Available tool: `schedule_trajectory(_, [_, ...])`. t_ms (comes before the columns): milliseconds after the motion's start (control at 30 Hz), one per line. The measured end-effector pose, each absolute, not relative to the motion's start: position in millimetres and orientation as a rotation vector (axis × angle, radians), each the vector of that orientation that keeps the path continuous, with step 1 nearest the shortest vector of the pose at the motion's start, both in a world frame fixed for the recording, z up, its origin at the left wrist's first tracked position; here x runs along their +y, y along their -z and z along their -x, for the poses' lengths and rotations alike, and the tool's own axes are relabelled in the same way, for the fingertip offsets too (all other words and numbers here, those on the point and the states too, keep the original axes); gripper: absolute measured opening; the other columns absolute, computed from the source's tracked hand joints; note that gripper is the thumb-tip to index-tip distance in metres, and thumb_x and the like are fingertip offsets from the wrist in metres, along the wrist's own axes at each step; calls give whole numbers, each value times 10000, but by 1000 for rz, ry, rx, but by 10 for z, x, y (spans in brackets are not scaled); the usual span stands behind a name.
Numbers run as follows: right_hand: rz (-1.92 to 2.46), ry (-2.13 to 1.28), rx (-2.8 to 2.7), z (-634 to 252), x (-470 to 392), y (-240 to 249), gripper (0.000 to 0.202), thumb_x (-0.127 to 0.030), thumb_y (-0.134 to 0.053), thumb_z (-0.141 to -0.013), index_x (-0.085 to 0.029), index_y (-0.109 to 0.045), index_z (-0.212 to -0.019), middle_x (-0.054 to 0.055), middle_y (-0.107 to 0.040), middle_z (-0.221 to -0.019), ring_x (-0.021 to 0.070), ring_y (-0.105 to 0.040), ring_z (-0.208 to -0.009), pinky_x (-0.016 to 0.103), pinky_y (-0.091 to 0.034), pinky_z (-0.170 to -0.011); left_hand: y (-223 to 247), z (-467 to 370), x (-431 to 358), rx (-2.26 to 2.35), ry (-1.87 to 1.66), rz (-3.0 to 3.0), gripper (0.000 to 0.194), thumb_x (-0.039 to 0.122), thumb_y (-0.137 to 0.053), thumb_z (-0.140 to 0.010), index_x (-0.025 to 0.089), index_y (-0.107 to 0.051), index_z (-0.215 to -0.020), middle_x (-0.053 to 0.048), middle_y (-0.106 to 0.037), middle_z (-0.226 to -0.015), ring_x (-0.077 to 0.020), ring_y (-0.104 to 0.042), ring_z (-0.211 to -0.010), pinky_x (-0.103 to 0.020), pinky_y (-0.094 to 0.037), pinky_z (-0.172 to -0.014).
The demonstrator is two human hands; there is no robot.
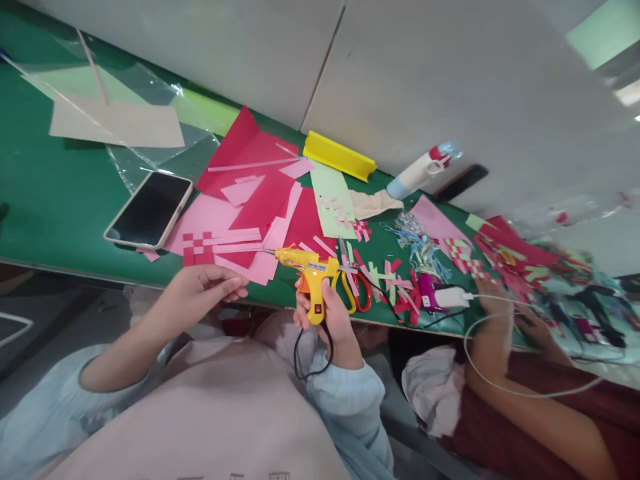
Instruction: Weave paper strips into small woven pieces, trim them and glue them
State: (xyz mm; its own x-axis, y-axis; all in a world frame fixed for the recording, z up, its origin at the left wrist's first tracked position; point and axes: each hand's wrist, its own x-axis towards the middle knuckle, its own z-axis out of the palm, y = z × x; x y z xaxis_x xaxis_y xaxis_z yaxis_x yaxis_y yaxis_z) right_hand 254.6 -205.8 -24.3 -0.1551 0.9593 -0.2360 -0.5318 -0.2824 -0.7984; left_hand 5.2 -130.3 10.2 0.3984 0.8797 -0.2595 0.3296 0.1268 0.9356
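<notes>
My right hand is wrapped around the handle of a yellow hot glue gun, whose switch glows red and whose nozzle points left. The nozzle tip is over pink paper strips, partly woven with red ones into a checkered piece. My left hand is at the table's front edge just below that weave, with thumb and fingers pinched together. Whatever lies in the pinch, if anything, is too small to make out. A black cord hangs from the gun's handle. Scissors with red and yellow handles lie right behind the gun.
A phone lies left on the green table. Red sheets, a yellow tray-like piece and a bottle stand toward the wall. Right are paper strips, a white plug and another person's arm.
</notes>
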Motion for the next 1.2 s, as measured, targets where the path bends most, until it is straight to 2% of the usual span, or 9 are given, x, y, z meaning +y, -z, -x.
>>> schedule_trajectory(200, [911,-1628,-649,-2566,-2200,359,509,-666,-553,-911,-172,-614,-1017,-76,-486,-624,80,-464,-381,268,-506,-489,37,-131,-1498,1221,-411,-1919,291,508,-655,-790,244,-734,-698,-25,-750,-693,-191,-671,-625,-277,-501,-567])
schedule_trajectory(333, [903,-1602,-642,-2525,-2261,357,510,-686,-583,-877,-180,-597,-945,-78,-485,-604,80,-447,-366,274,-506,-476,135,-184,-1604,1107,-163,-2406,435,445,-492,-927,217,-614,-577,-77,-683,-636,-234,-655,-631,-316,-444,-554])
schedule_trajectory(467, [897,-1598,-632,-2496,-2298,346,535,-700,-610,-849,-174,-605,-941,-83,-479,-594,77,-449,-361,271,-508,-472,125,-195,-1672,950,-51,-2534,250,235,-445,-932,215,-677,-840,-92,-743,-896,-242,-696,-808,-321,-473,-650])
schedule_trajectory(533, [894,-1597,-628,-2491,-2308,347,552,-702,-621,-842,-167,-618,-975,-85,-480,-602,72,-456,-362,263,-506,-476,83,-180,-1692,925,-8,-2529,202,200,-462,-911,221,-651,-840,-74,-733,-904,-229,-691,-813,-311,-465,-657])
schedule_trajectory(600, [888,-1602,-635,-2487,-2311,347,557,-701,-618,-847,-163,-623,-992,-83,-487,-609,71,-461,-366,260,-504,-479,40,-144,-1678,945,-3,-2501,128,201,-499,-884,224,-611,-825,-48,-703,-824,-213,-669,-729,-300,-442,-618])
schedule_trajectory(700, [885,-1604,-647,-2472,-2299,334,538,-685,-590,-878,-158,-622,-985,-78,-487,-612,70,-464,-373,260,-507,-489,0,-30,-1533,1025,-125,-2483,116,249,-519,-880,225,-596,-963,-32,-687,-816,-206,-652,-679,-300,-440,-609])
schedule_trajectory(833, [894,-1594,-657,-2451,-2253,309,520,-671,-563,-904,-161,-620,-991,-75,-488,-616,72,-472,-380,261,-511,-500,-16,207,-1123,1191,-233,-2644,238,342,-436,-949,196,-615,-1006,-108,-718,-1005,-279,-683,-925,-380,-507,-809])
schedule_trajectory(933, [905,-1595,-659,-2451,-2197,312,540,-691,-571,-887,-164,-623,-994,-77,-486,-618,73,-464,-374,264,-507,-487,-38,372,-821,1247,-238,-2676,283,310,-425,-954,135,-623,-1056,-176,-694,-1137,-326,-628,-1111,-479,-444,-1024])
schedule_trajectory(1200, [886,-1589,-638,-2428,-2025,307,530,-694,-566,-882,-173,-615,-969,-80,-461,-596,69,-440,-352,254,-472,-446,54,476,-482,1293,-97,-2654,395,316,-426,-943,109,-613,-1222,-168,-678,-1237,-325,-618,-1178,-472,-428,-1080])
